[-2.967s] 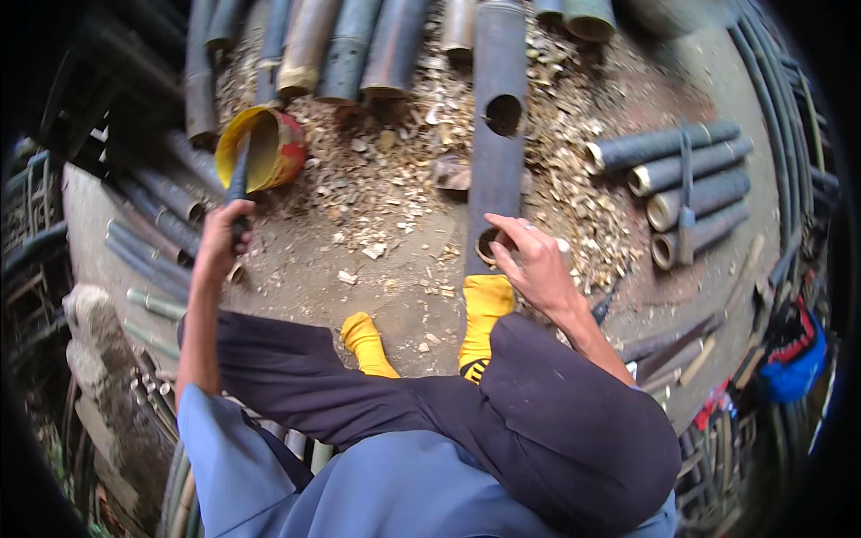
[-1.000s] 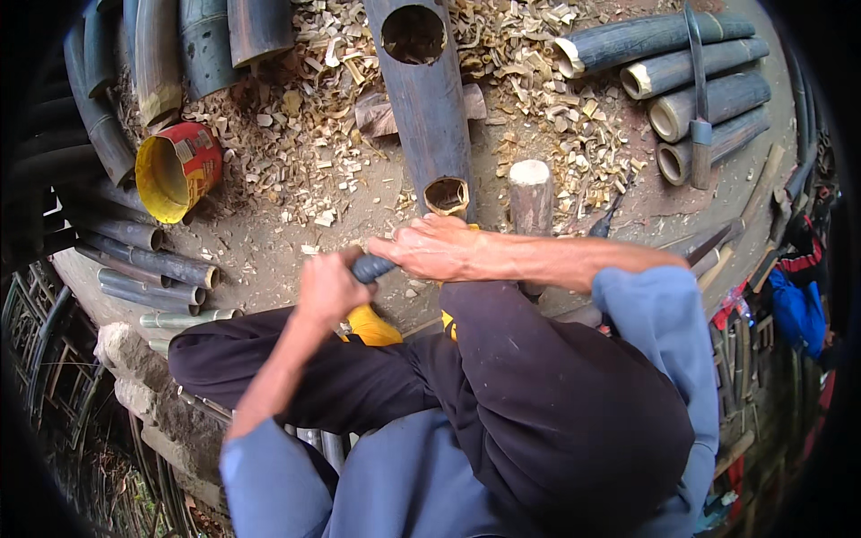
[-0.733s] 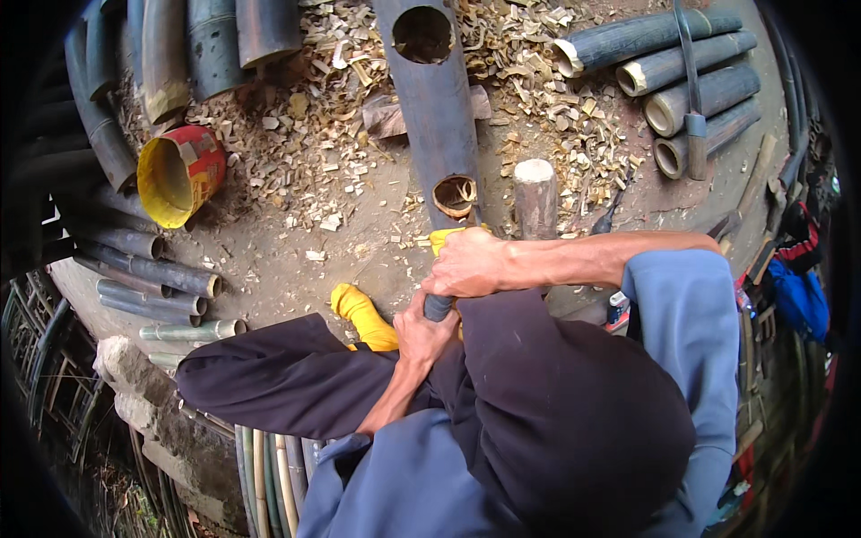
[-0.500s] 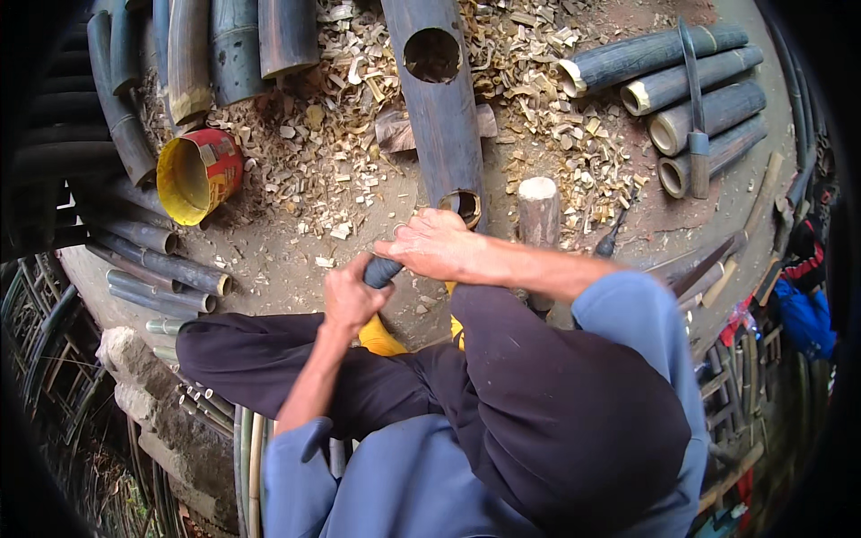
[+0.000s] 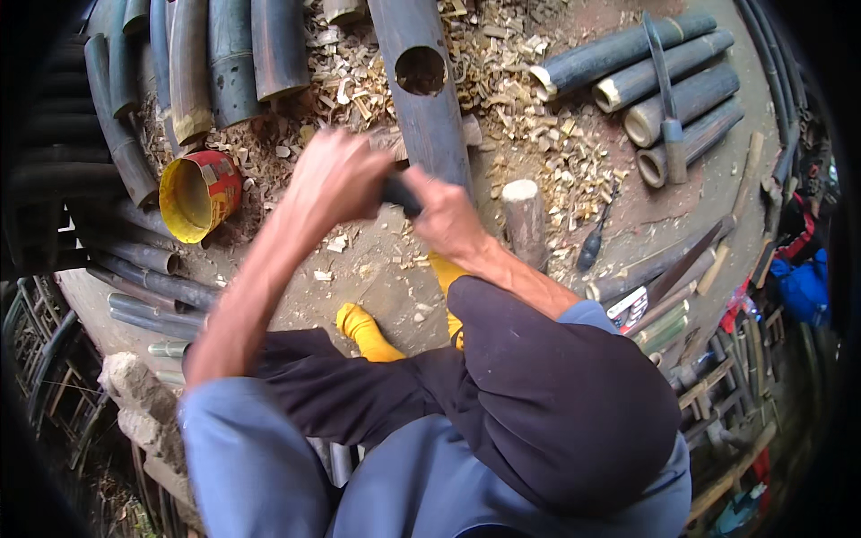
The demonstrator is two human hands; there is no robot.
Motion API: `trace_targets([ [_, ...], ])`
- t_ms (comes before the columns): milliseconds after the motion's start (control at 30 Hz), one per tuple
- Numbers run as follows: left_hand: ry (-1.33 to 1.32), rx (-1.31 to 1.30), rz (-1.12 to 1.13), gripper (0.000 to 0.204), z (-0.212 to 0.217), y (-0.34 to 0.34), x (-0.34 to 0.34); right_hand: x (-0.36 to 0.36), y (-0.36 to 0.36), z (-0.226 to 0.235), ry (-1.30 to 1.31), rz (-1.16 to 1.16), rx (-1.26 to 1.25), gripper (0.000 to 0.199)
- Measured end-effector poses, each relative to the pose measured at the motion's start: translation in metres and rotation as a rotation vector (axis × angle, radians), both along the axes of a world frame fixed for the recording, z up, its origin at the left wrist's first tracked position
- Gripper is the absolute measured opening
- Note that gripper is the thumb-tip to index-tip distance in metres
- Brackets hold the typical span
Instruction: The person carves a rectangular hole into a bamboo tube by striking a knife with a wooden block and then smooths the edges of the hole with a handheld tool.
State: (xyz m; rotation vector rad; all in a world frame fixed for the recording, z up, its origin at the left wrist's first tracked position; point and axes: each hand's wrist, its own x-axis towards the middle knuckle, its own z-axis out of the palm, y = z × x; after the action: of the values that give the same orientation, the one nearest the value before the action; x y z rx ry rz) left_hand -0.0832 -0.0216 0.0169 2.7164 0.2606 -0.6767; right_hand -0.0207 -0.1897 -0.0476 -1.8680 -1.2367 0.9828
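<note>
"Handle [image 5: 400, 193]: what's changed?"
"Left hand [image 5: 336, 179] and right hand [image 5: 447, 215], both closed around it, have moved forward, away from the body."
"And the bamboo tube [image 5: 432, 125]?"
"Straight ahead; the right hand now covers its near hole, so work there can't be judged."

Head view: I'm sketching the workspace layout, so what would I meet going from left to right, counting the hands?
Red-and-yellow container, left hand, dark handle, right hand, upright wooden post, slim dark tool, long-bladed tool across bamboo tubes, blue object.
</note>
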Motion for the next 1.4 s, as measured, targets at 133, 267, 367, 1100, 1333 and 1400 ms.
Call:
trace_targets([
  [133, 0.054, -0.472, 1.102, 0.031, -0.044, -0.137, -0.133, 0.002, 0.001, 0.006, -0.21, 0.85, -0.116, 0.02],
  [267, 0.156, -0.371, 0.963, 0.029, -0.013, -0.084, -0.118, 0.003, 0.022, 0.024, -0.103, 0.772, -0.183, 0.023],
  [367, 0.154, -0.16, 0.477, 0.021, 0.019, -0.019, -0.05, 0.006, 0.013, 0.02, -0.072, 0.217, 0.093, 0.017],
  [1100, 0.432, -0.603, 0.851, 0.035, -0.038, -0.11, -0.128, -0.002, -0.02, -0.003, 0.072, 0.778, -0.147, 0.02],
  [1333, 0.153, -0.559, 1.347, 0.04, -0.019, -0.245, -0.092, 0.033, -0.027, -0.002, -0.081, 1.337, 0.101, 0.014],
  [1400, 0.084, -0.583, 1.388, 0.04, -0.025, -0.25, -0.109, 0.018, -0.031, 0.007, -0.102, 1.322, 0.039, 0.016],
])
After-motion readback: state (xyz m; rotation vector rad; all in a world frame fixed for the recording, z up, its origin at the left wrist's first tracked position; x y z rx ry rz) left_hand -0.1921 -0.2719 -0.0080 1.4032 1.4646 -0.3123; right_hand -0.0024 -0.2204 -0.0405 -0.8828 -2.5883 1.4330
